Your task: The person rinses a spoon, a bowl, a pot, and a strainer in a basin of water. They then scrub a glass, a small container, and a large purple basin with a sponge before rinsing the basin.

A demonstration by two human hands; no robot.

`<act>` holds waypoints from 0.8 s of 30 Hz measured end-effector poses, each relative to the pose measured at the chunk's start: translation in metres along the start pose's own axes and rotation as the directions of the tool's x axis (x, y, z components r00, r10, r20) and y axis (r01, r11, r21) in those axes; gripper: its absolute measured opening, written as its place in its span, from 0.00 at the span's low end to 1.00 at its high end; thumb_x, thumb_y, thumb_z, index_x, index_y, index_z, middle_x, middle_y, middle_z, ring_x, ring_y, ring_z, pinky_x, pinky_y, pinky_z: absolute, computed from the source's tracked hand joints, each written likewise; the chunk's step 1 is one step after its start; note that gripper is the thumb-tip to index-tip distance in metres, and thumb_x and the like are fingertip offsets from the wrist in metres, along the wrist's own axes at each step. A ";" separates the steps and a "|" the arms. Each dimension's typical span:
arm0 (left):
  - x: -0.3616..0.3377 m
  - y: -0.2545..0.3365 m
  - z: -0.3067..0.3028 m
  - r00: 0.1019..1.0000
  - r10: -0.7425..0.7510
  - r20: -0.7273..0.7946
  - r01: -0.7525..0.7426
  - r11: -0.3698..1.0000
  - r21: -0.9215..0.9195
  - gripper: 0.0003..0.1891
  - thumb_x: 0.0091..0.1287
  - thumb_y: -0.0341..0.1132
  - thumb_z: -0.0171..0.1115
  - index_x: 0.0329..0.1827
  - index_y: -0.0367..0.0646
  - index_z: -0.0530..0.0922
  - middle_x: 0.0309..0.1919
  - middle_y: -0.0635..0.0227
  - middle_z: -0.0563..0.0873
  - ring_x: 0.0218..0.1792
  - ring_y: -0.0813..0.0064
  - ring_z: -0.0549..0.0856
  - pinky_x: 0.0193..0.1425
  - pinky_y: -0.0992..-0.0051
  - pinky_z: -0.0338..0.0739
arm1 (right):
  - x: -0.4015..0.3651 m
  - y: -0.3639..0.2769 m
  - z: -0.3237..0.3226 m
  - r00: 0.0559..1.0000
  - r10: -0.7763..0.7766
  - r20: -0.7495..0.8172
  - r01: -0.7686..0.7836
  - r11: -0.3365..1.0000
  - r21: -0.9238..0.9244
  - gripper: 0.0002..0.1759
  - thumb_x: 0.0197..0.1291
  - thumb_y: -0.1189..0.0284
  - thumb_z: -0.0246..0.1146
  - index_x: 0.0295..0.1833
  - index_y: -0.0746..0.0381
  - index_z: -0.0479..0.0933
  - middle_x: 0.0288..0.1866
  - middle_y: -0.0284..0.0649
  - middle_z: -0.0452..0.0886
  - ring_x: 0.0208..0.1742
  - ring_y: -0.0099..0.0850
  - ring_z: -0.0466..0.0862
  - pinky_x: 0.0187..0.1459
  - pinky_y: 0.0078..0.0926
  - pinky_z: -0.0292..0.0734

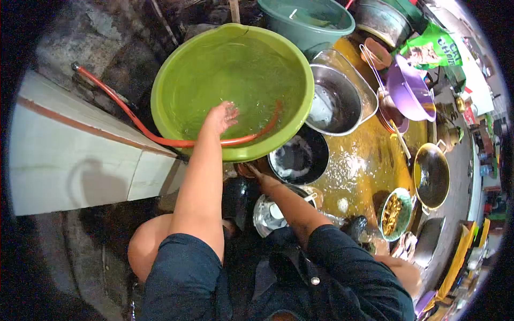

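A large lime-green basin (163, 85) of water stands in front of me, with an orange-red hose (176, 143) running over its near rim into the water. My left hand (221, 119) is over the water inside the basin, near the hose, fingers apart and holding nothing. Below the near rim, my right hand (261, 175) has its fingers closed at the edge of a small reddish-brown object (246, 170), mostly hidden. Right beside that hand is a black pot (296, 160) with suds inside. A shiny metal pot (263, 216) sits lower, partly behind my right forearm.
A dark teal tub (308, 24) of water is at the back. To the right are a grey rectangular pan (342, 101), a purple basin (407, 88), a wok (431, 176) and a green bowl (396, 214) with brown pieces. The yellowish floor (353, 160) is wet; a white tiled ledge (91, 144) borders the left.
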State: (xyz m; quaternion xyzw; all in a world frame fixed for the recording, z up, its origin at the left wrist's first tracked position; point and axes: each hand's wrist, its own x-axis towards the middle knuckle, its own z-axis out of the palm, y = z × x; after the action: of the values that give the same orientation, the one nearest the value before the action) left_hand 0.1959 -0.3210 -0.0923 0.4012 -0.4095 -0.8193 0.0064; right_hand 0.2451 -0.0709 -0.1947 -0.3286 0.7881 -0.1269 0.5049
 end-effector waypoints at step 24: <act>-0.070 0.005 0.119 0.482 -0.222 0.847 0.064 0.974 0.219 0.27 0.69 0.51 0.43 0.57 0.34 0.68 0.53 0.52 0.76 0.53 0.60 0.78 0.57 0.65 0.74 | -0.082 0.109 -0.084 0.801 0.404 -0.441 0.237 0.462 0.855 0.21 0.49 0.77 0.59 0.52 0.62 0.71 0.33 0.38 0.78 0.30 0.26 0.81 0.29 0.27 0.77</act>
State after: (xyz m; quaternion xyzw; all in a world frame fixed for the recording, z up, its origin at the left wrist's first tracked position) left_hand 0.1628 -0.2219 -0.0028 -0.0327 -0.3855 -0.8719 -0.3000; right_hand 0.1510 0.0526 -0.1555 0.0795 0.7364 -0.5833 0.3334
